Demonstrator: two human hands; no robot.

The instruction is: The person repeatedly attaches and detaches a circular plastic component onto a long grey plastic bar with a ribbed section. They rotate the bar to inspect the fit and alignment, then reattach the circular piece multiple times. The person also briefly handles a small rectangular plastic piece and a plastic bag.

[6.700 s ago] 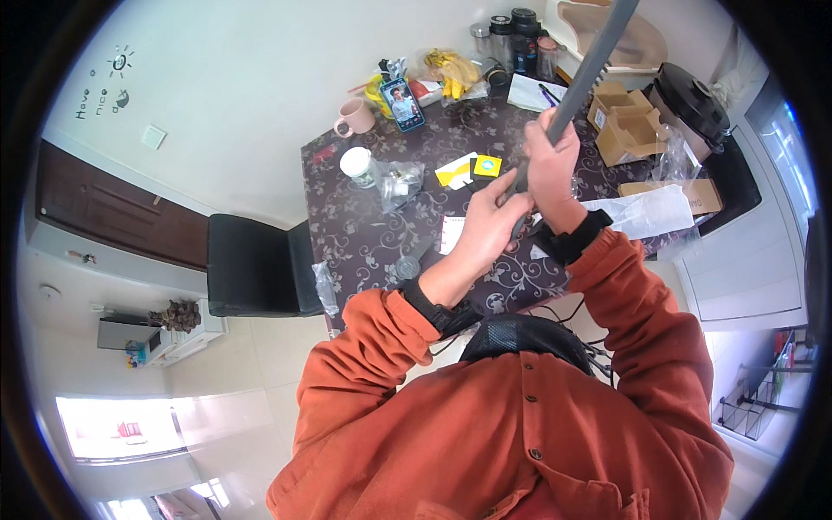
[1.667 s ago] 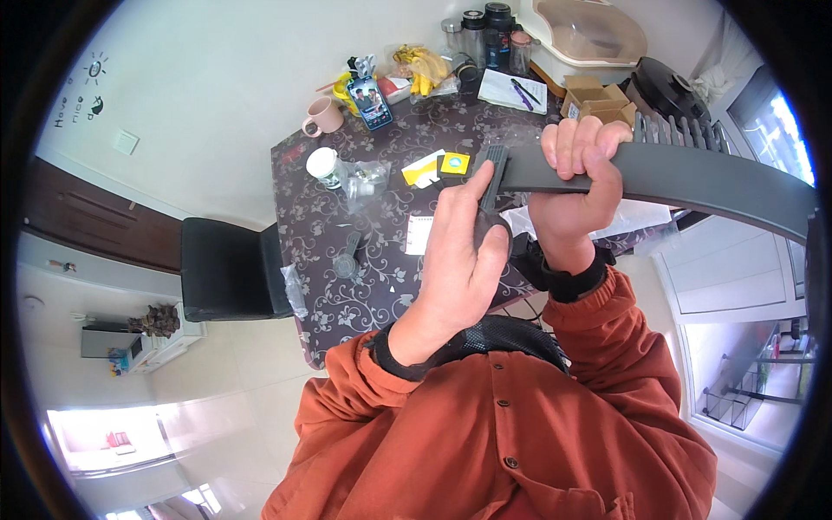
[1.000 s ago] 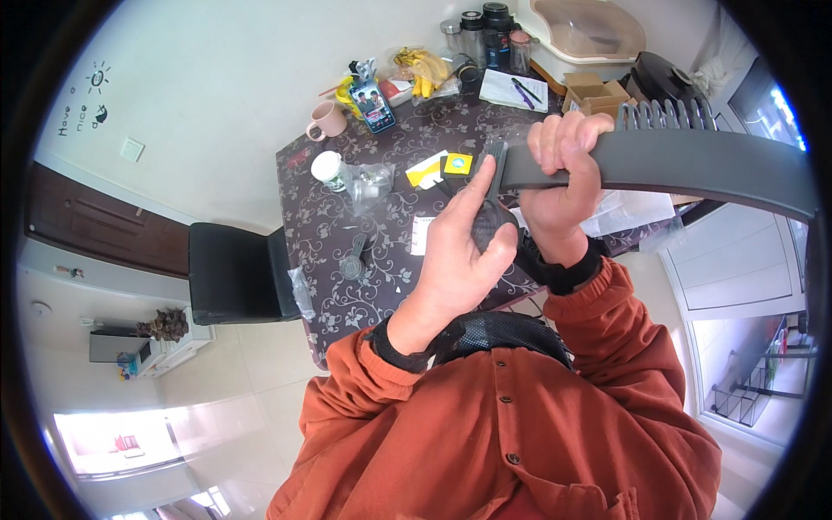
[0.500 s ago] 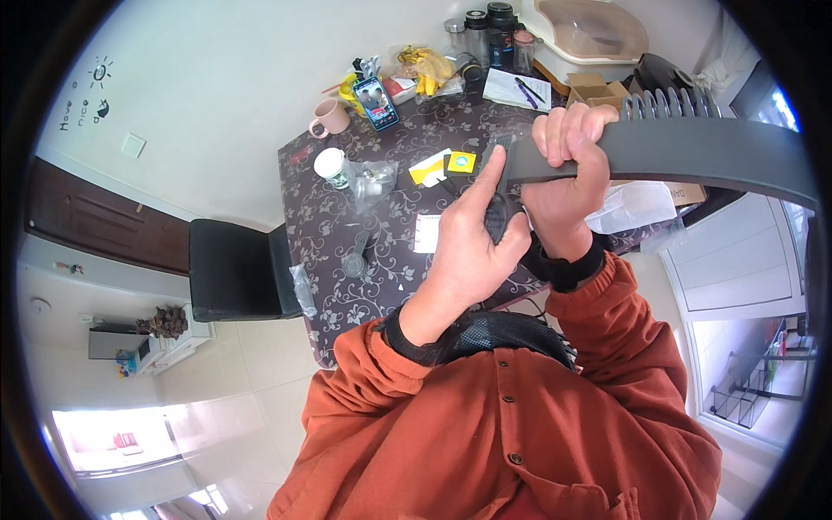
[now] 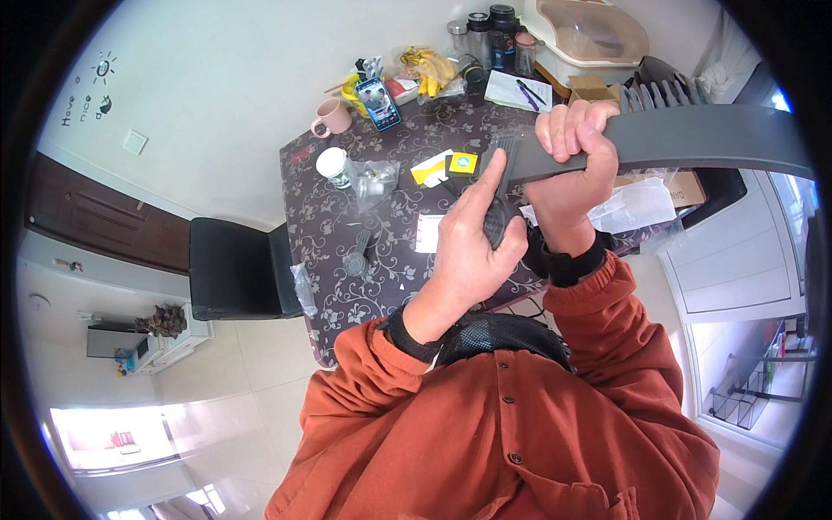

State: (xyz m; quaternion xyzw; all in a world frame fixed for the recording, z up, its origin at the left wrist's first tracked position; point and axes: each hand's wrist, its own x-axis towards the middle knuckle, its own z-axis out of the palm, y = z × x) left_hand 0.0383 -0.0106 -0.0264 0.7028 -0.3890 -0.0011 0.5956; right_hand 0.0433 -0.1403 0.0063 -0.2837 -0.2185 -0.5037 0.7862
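A long, dark grey curved bar (image 5: 693, 143) reaches from the middle of the view to the right rim; what kind of thing it is I cannot tell. Near its left end, my right hand (image 5: 576, 160) is closed round it, fingers over the top. My left hand (image 5: 477, 234) grips the dark, ribbed end piece (image 5: 496, 217), its index finger stretched up along it and the thumb to the right. A row of grey, tooth-like loops (image 5: 663, 95) shows just above the bar. The bar is held above the table, and my palms hide part of its end.
On the dark floral table (image 5: 334, 299) lie a grey strap-like piece (image 5: 357, 256), a yellow packet (image 5: 464, 163), a clear bag (image 5: 375, 184) and a notepad (image 5: 427, 232). A lidded cup (image 5: 334, 166), pink mug (image 5: 332, 117), propped phone (image 5: 377, 104) and bananas (image 5: 429, 69) stand behind. A black chair (image 5: 238, 269) is left.
The bar's right-hand stretch has swung up a little and looks straighter. The loops above it now appear wider and turned. Both hands keep their grip in nearly the same place.
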